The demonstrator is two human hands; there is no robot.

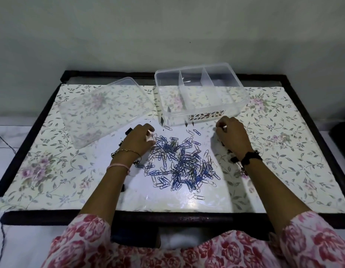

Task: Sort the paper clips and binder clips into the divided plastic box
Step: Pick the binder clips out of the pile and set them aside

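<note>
This looks like a room in a home. A low counter with a dark frame sits on a pale tiled floor by a plain wall. A flowered sheet covers it.

1. Paper clips: loose heap of blue and silver wire clips, tangled and overlapping, lying flat mid-counter. A few strays lie apart at the near edge of the heap and toward the box.
2. Binder clips: small, black; scattered either side of the heap, several partly hidden. One group lies to the left, one to the right.
3. Divided plastic box: clear, rectangular, open, upright at the far side of the counter beyond the heap. Two partitions make three compartments. Patterned label on the near wall.
4. Box lid: clear, off, lying left of the box.
</note>
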